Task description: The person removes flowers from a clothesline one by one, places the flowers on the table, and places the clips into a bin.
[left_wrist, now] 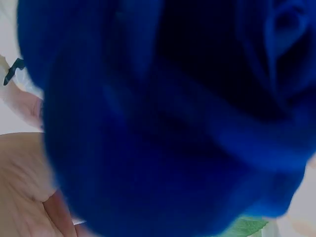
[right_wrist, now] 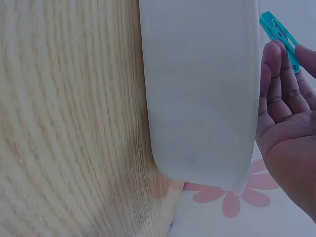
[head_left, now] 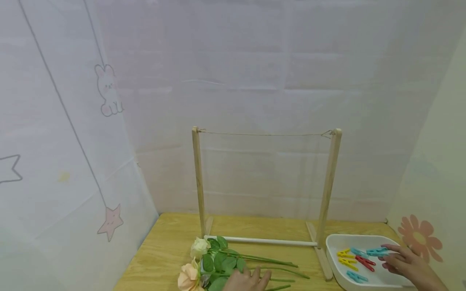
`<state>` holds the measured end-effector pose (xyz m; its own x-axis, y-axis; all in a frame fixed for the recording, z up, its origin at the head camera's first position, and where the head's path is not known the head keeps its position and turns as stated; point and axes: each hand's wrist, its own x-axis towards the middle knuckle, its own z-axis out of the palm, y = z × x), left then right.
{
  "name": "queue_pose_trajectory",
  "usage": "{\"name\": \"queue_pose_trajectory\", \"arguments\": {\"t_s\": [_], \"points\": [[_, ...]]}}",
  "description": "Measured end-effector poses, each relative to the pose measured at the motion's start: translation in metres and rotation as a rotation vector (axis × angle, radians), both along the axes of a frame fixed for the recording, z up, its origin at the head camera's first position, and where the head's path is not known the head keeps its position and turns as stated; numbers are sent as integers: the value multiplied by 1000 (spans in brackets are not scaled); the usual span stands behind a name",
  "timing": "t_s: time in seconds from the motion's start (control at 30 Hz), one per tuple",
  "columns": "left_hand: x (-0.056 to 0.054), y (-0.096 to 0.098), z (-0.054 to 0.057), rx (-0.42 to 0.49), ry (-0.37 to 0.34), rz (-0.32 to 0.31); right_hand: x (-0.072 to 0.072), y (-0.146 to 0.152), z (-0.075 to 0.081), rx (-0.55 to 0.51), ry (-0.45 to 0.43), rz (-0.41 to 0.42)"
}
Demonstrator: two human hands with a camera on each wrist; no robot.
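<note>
My right hand [head_left: 404,262] pinches a teal clothespin [head_left: 377,252] between thumb and fingers, over the white tray [head_left: 382,283]. The right wrist view also shows this clothespin [right_wrist: 280,39] at the fingertips. Over the leaves and stems of several flowers at the front of the table is my left hand [head_left: 248,281]; whether it grips a stem I cannot tell. A blue rose [left_wrist: 173,138] fills most of the left wrist view and hides much of that hand. A white rose [head_left: 199,247] and a peach rose [head_left: 188,278] lie left of it, their green stems pointing right.
Inside the tray lie yellow clothespins [head_left: 348,264], a red clothespin [head_left: 365,262] and another teal clothespin [head_left: 357,277]. Behind the flowers stands a wooden frame [head_left: 329,182] with a string [head_left: 262,134] across its top and a white bar [head_left: 262,241] low down.
</note>
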<state>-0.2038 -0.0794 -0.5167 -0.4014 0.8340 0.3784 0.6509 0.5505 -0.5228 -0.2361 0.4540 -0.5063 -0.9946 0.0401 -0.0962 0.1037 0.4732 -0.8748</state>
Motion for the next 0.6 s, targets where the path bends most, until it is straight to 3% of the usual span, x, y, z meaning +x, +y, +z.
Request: {"name": "queue_pose_trajectory", "arguments": {"t_s": [0.2, 0.6], "points": [[-1, -1, -8, 5, -16, -16, -5, 2, -1, 58, -9, 111], [-2, 2, -16, 40, 78, -51, -19, -1, -12, 139, -19, 294]]}}
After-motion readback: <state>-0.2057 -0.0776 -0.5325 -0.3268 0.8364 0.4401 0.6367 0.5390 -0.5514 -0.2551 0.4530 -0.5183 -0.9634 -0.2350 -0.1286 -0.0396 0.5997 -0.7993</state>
